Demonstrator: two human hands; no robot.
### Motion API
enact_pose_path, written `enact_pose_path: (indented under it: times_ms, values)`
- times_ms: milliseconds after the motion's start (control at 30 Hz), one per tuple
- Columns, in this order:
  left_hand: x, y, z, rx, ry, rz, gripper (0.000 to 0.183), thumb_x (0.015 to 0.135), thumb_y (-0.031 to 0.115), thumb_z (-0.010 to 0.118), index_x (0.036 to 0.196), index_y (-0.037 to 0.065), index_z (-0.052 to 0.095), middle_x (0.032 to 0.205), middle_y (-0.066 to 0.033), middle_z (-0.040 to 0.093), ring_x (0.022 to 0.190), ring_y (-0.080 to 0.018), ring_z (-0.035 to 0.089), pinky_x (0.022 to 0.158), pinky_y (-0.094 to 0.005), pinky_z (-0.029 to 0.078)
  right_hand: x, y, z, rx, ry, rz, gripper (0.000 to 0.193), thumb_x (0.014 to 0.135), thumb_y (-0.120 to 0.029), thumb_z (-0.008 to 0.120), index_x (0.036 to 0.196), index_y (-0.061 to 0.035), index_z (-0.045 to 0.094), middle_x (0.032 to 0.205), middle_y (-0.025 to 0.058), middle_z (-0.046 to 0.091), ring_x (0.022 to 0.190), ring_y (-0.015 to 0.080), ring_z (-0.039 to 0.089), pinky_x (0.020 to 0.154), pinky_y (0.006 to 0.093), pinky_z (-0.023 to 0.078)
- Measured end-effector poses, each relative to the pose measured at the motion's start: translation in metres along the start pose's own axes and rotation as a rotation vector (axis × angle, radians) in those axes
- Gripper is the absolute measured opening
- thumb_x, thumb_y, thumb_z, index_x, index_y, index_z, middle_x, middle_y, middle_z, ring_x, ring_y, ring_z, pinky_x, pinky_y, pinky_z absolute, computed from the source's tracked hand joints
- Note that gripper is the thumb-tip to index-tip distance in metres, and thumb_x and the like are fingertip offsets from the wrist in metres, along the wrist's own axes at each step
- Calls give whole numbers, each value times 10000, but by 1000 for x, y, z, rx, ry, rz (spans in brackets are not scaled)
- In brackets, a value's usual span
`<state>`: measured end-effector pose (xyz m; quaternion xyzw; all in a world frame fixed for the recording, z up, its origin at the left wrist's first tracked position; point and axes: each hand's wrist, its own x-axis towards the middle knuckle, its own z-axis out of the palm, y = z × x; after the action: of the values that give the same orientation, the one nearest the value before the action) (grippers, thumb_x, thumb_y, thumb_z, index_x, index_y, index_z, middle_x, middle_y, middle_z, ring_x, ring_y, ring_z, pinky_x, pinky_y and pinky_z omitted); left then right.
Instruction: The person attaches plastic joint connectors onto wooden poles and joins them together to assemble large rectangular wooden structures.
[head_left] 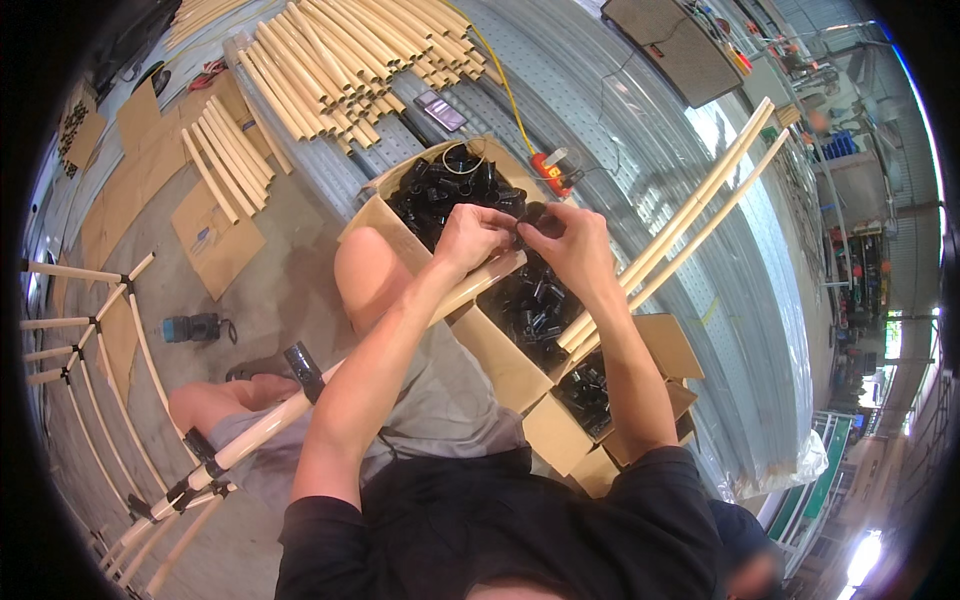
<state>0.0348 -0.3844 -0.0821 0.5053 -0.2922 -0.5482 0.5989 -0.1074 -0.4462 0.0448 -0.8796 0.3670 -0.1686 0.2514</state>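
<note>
My left hand (pixel 474 236) and my right hand (pixel 570 243) meet over the open cartons, fingers pinched round a small black pipe joint (pixel 534 214). Its exact form is mostly hidden by my fingers. A cream pipe (pixel 265 428) lies across my lap, its far end just below my hands. One black joint (pixel 303 370) sits on this pipe near my left forearm, with another (pixel 204 452) further down. Under my hands, a cardboard box (pixel 402 232) holds a heap of black joints (pixel 450 190), and more joints (pixel 540 305) lie in the carton beside it.
Stacked cream pipes (pixel 350 65) lie at the far left, near a phone (pixel 441 111) and a red power socket (pixel 551 174). Long pipes (pixel 690 220) lean at the right. A pipe frame (pixel 100 330) stands at the left, and a bottle-like cylinder (pixel 192 328) lies on the floor.
</note>
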Motion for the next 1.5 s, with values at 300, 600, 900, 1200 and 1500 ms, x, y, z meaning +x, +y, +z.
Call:
enact_pose_path:
  times_ms: [300,600,900,1200,1500]
  values:
    - [0,3,0,79,-3,-19,238,845,-50,646,1074,-69,709,914,-107,733,768,-144,695,725,-278,577,0,-4,-2,37,-23,46,249,793,-153,755,961,26,713,760,186,702,667,291,694,641,370,534]
    - [6,-5,1,38,-94,-4,261,897,-21,627,1149,-54,685,958,-79,723,824,-127,687,748,-262,567,-1,6,3,-43,39,-7,258,770,-164,735,949,19,705,756,205,684,701,347,689,657,411,534]
    - [9,-14,7,-35,-161,-139,287,1035,219,541,1023,-24,693,884,-49,695,714,-114,637,650,-278,544,-12,18,16,-154,22,-37,234,758,-190,726,810,27,655,694,211,653,690,387,663,652,458,522]
    - [4,-7,11,-86,-189,-261,276,1018,117,463,908,-42,660,833,-113,680,712,-210,676,634,-348,576,-14,15,24,-278,12,-96,266,732,-206,728,747,38,623,685,225,640,695,407,651,664,479,512]
    - [-4,-6,13,67,-220,-226,237,927,71,515,1062,-77,642,876,-148,681,778,-219,684,655,-387,594,-9,10,21,-244,-38,49,315,673,-265,764,745,30,681,697,226,659,711,400,664,661,459,519]
